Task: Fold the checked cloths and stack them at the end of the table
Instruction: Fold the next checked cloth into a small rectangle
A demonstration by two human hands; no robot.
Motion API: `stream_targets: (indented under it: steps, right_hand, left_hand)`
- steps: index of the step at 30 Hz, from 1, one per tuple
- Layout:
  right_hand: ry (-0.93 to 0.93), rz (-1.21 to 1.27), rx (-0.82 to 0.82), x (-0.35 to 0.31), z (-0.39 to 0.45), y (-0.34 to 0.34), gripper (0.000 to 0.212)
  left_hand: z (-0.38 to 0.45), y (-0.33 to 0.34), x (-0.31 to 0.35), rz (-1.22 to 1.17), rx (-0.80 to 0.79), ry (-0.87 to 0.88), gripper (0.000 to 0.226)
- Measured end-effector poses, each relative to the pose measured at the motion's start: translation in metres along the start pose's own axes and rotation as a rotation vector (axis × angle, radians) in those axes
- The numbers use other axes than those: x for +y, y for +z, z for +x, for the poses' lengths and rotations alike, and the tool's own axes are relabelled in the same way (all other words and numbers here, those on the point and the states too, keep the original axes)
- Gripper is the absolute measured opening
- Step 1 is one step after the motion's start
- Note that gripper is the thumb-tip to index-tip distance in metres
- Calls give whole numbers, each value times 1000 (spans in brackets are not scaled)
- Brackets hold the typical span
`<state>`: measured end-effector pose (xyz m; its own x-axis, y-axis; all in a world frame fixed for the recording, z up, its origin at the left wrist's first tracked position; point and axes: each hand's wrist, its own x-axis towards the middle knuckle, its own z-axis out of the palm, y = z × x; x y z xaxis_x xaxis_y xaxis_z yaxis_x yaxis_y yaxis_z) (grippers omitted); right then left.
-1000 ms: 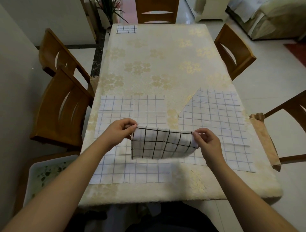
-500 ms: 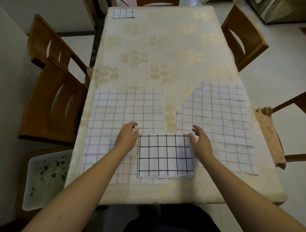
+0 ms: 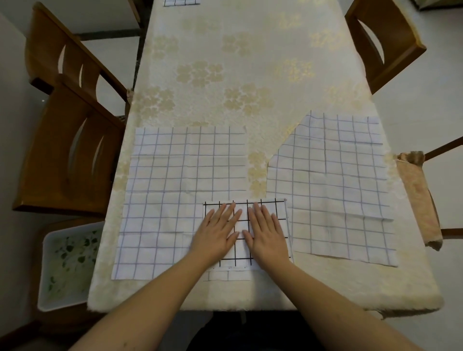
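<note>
Both forearms reach in from the near edge. Left hand and right hand lie flat, palms down, fingers straight and together, side by side on the folded black-checked cloth; neither grasps anything, both press on it. That cloth sits near the front of the table, its left part overlapping the near right corner of a spread pale-checked cloth, its right edge touching or just lapping a second spread pale-checked cloth; which, cannot tell. A narrow strip of pale check shows below its near edge. The second cloth has its far left corner cut off on a slant, perhaps turned under. Cream floral tablecloth between and beyond them. Left of the table, on the floor, a white tub with a green leaf pattern. Wooden chairs along the left side, another wooden chair far right. At the far end, cut by the frame edge, a small folded checked cloth.
</note>
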<state>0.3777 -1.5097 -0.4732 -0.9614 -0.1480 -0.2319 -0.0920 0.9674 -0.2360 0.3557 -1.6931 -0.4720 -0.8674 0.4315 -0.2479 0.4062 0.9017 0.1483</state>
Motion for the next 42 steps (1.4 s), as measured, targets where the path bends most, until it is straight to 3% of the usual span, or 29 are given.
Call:
stream_targets:
  steps: [9,17,24,33,37,42]
  right_hand:
    - [93,-73,-18,63,-10,-18,66]
    - [111,16,-13,61,-2,-31,72]
    - [121,51,-11,57,3,-37,75]
    - [127,97,19,61,5,-44,74]
    - [150,119,63,62,9,-48,70]
    - [199,196,77,58,17,-53,65]
  left_hand:
    - [-13,-11,-42,-41,-14,-37,60]
    - [33,-37,-36,-111,236,-40,28]
    - [89,-66,-3,-172,-46,-68,29]
    - [113,-81,14,-361,-238,-98,7]
    - [103,-92,5,-548,-249,-103,7]
    - [83,-90,-21,-722,-141,-237,23]
